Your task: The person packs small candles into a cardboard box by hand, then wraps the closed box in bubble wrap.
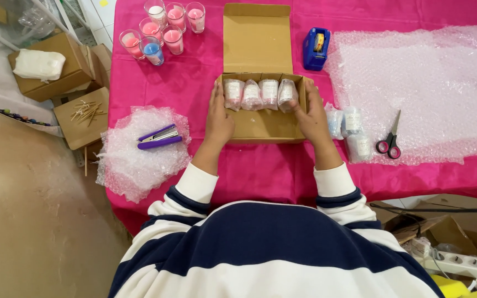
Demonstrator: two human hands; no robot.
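1. The left hand lies inside the cardboard box, fingers stretched and loosely spread, its fingertips touching the leftmost of four bubble-wrapped jars. It grips nothing.
2. The right hand rests on the box's right wall, fingers curled in toward the rightmost jar and touching it. Whether it truly pinches that jar, I cannot tell.
3. To do this well, I judge both hands should press the row gently from its two ends, so the jars sit snug against the back wall, upright and touching, with none leaning.
4. Light pressure seems wise: the wrap cushions, yet glass lies beneath.
5. The four jars stand side by side along the far edge of the box, each wrapped in clear bubble wrap with a pale label showing through. The near half of the box floor is bare.
6. The box sits in the middle of a pink tablecloth, its lid flap standing open behind.
7. Just right of the box lie more wrapped jars, beside scissors on a large sheet of bubble wrap.
8. A blue tape dispenser stands near the lid. Unwrapped candle glasses cluster at the far left, and a purple stapler rests on a smaller piece of wrap.
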